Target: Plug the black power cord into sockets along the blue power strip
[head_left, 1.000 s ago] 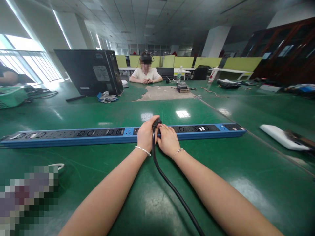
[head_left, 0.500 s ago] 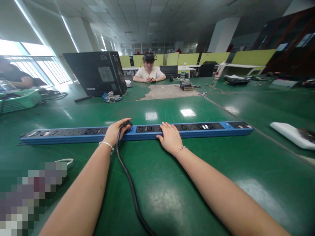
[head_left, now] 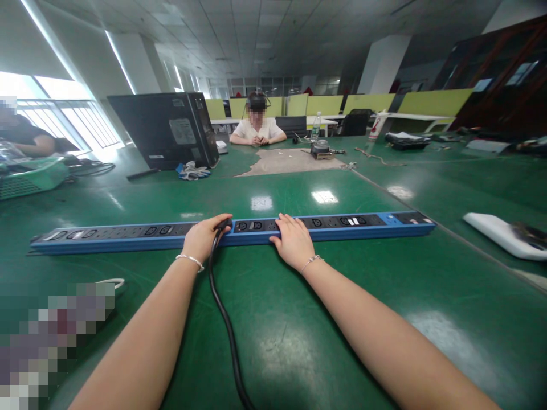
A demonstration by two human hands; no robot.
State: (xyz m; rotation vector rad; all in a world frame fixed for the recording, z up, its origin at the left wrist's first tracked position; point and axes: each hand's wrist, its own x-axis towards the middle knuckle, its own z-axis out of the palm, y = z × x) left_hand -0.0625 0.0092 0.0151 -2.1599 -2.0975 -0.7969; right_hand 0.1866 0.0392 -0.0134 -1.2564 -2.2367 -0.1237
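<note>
A long blue power strip [head_left: 128, 244] with black sockets lies across the green table. My left hand [head_left: 203, 239] is closed round the plug end of a black cable [head_left: 228, 324], just over the strip left of its middle. From there the cable runs down toward the bottom edge. The plug itself is mostly hidden by my fingers. My right hand [head_left: 294, 240] rests on the strip right of the left hand, fingers spread over the top and thumb at the near side.
Behind the strip stand a black computer case [head_left: 162, 131], gloves [head_left: 193, 171] and a small device [head_left: 320, 149]. A person [head_left: 257, 128] sits across the table, another at far left by a green basket [head_left: 34, 176]. A white object [head_left: 499, 232] lies right.
My left hand has shifted slightly right and its fingers have closed in around the plug end; the cable has moved with it. My right hand stays on the strip.
</note>
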